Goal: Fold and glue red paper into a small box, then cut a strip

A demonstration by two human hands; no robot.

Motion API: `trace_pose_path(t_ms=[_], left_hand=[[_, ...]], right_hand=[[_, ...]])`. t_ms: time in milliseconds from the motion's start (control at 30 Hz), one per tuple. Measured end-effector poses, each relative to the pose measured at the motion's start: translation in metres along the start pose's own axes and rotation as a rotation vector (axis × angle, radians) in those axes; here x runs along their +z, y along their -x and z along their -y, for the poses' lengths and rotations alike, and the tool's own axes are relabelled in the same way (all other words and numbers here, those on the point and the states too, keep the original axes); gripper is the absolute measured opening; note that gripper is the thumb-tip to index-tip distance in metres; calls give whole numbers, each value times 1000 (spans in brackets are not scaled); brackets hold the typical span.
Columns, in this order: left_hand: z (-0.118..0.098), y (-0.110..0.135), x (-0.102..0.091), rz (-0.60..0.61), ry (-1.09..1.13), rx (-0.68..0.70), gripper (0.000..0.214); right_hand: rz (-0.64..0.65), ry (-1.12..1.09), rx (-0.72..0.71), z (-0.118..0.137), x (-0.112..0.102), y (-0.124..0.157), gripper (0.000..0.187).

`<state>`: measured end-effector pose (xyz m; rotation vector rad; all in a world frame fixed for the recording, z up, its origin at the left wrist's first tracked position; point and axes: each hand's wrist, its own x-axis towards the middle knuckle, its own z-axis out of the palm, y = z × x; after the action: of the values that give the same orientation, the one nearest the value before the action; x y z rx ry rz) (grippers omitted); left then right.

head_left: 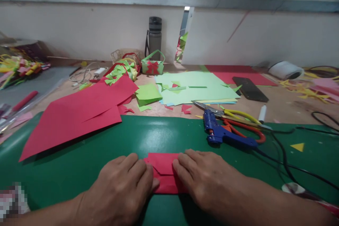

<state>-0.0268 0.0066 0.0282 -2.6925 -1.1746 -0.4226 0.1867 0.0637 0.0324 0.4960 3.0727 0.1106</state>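
A small folded red paper piece (164,169) lies on the green cutting mat (159,136) near the front edge. My left hand (124,187) rests flat on its left side, fingers stretched over the fold. On its right side lies my right hand (203,180), fingers flat and pressing down. Both hands cover the paper's outer ends; only the middle shows.
Large red sheets (76,111) lie at left. Light green sheets (190,86) and scraps sit behind. A blue glue gun (225,132), scissors (238,120), a phone (250,89), a small green paper basket (153,65), a grey bottle (155,37) and black cables (288,162) surround the mat.
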Motion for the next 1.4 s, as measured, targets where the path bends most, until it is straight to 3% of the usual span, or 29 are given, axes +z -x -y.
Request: trace_pose_path(t_ms=[133, 233, 333, 533, 733, 1033, 1267, 1400], left_hand=[[14, 1, 8, 69, 76, -126, 25], [29, 1, 16, 143, 265, -272, 24], [40, -3, 19, 217, 480, -391, 24], [42, -15, 11, 227, 633, -480, 28], [37, -19, 9, 323, 630, -534, 15], [34, -20, 13, 331, 587, -617, 33], [37, -25, 5, 351, 824, -708, 31], [38, -24, 5, 346, 1025, -801, 44]], right_hand=[[11, -145, 77, -11, -9, 2, 20], [-31, -318, 180, -26, -13, 6, 28], [-48, -450, 305, -39, -14, 7, 24], [-45, -636, 528, -44, 0, 1, 41], [-56, -637, 540, -41, 9, -5, 42], [-84, -718, 555, -43, 3, -5, 37], [-174, -821, 612, -41, 6, -3, 31], [-238, -830, 606, -38, 6, 0, 29]])
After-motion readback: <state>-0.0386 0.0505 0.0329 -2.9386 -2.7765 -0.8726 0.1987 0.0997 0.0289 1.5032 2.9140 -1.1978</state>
